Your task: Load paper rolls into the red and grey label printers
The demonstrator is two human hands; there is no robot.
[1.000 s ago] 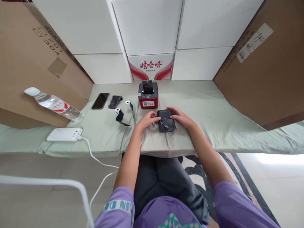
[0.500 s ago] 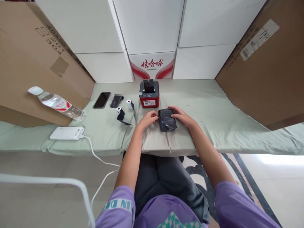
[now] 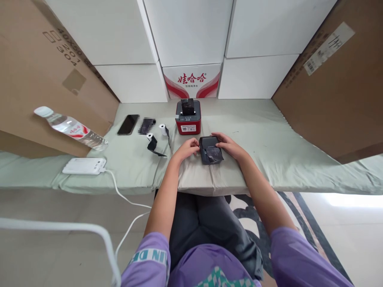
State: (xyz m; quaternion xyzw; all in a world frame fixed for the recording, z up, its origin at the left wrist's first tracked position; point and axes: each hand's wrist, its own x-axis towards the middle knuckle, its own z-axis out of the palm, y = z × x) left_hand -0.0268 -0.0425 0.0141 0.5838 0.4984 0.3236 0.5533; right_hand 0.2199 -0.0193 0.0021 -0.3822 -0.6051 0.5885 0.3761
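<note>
A small black printer [image 3: 210,149] lies on the green-covered table [image 3: 263,139] in front of me, a dark strip sticking out of its near end. My left hand [image 3: 186,149] rests against its left side with fingers curled at the edge. On the printer's right side lies my right hand [image 3: 229,146], fingers over the top corner. Both hands hold the device between them. Just behind it stands a red and grey label printer [image 3: 188,117] with its lid up.
Two small paper rolls [image 3: 155,135], a black phone [image 3: 128,124] and a blurred dark item lie to the left. Farther left are a tilted water bottle [image 3: 71,129] and a white power bank [image 3: 84,166] with a cable. Cardboard boxes flank both sides; white boxes stand behind.
My left hand slid off the top of the black printer to its left edge. The view shifted slightly; the printer and my right hand stayed in place.
</note>
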